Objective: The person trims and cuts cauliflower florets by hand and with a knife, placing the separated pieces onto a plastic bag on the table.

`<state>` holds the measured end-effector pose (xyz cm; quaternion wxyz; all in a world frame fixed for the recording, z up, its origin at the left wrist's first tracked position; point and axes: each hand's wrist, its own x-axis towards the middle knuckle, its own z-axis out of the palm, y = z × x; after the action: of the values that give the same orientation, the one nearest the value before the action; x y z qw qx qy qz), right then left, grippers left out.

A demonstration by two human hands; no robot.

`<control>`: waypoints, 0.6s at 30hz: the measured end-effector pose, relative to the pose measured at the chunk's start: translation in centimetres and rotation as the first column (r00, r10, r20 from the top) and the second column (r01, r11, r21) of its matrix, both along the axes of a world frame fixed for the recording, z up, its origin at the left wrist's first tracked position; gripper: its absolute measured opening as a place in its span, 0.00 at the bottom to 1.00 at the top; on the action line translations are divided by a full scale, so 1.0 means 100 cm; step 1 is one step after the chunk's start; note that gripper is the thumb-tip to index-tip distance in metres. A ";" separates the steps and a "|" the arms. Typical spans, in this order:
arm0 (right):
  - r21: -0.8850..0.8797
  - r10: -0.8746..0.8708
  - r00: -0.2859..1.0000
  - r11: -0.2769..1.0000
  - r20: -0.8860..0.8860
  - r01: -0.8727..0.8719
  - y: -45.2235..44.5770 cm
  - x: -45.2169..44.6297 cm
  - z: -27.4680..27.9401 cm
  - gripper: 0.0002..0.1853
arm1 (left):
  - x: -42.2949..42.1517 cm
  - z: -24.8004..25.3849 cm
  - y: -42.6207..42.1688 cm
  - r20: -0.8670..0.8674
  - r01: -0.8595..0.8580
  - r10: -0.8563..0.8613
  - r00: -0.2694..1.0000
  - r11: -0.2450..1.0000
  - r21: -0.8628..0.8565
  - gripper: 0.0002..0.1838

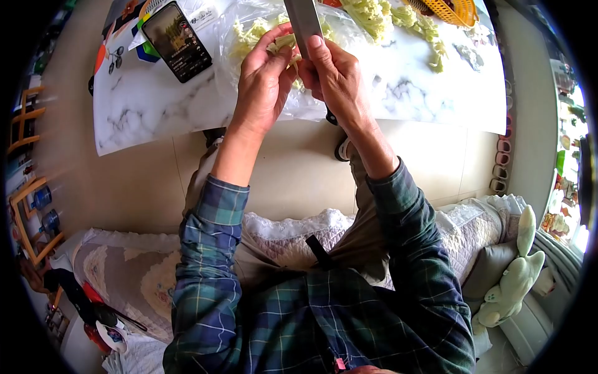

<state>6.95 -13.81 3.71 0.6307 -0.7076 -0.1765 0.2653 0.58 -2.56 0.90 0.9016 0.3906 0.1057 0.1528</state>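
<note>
My right hand [339, 78] is closed round a kitchen knife [304, 25]. Its broad blade points away from me, my thumb lies on the blade, and the black handle end shows below the hand. Close to it on the left, my left hand [268, 75] has its fingers curled round a small pale cauliflower piece [293, 55], partly hidden by the fingers. Beneath both hands a clear plastic bag [227, 68] is spread on the table, with cut cauliflower [252, 31] on it.
A phone [177, 43] lies on the marble-patterned table [149, 115] at the left. More cauliflower [374, 17] sits at the back right, near a yellow basket [451, 11]. The table's front edge is just before my knees. A quilted sofa [470, 230] is under me, with a plush toy [514, 274] at the right.
</note>
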 end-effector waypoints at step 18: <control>-0.117 -0.054 0.990 0.991 0.128 0.069 0.008 -0.007 -0.013 0.11 | 0.000 -0.013 -0.006 -0.017 0.037 -0.037 0.999 0.998 0.047 0.19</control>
<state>6.20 -13.01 2.41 0.5822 -0.7649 -0.1771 0.2112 0.54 -3.11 -0.37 0.8939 0.4149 0.1022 0.1354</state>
